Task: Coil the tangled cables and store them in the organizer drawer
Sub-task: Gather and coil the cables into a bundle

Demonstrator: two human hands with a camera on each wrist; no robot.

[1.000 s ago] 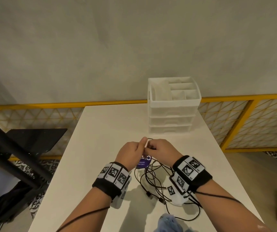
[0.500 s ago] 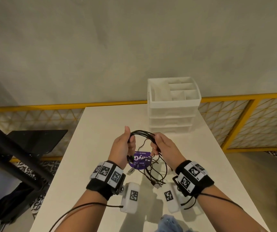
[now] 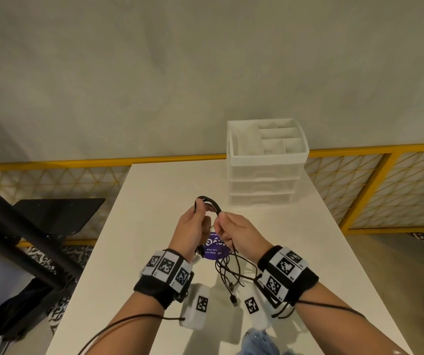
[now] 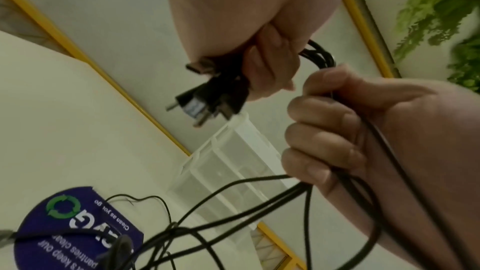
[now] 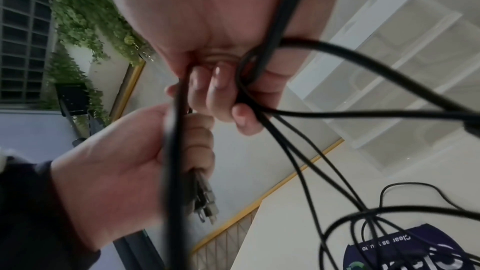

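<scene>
cables (image 3: 209, 203) arched between both fists, fingers (image 4: 322, 130) curled round them

White table (image 3: 154, 226), purple round sticker (image 3: 214, 248) on it near centre, white text, green recycle mark; yellow lattice railing (image 3: 385, 190) along far and right edges; black stand (image 3: 52, 216) left of table; green hanging plants (image 5: 85, 17); grey wall (image 3: 205, 73) beyond

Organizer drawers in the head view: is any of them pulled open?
No. All the drawer fronts of the white organizer sit flush, while both hands hold the black cables in front of it.
</scene>
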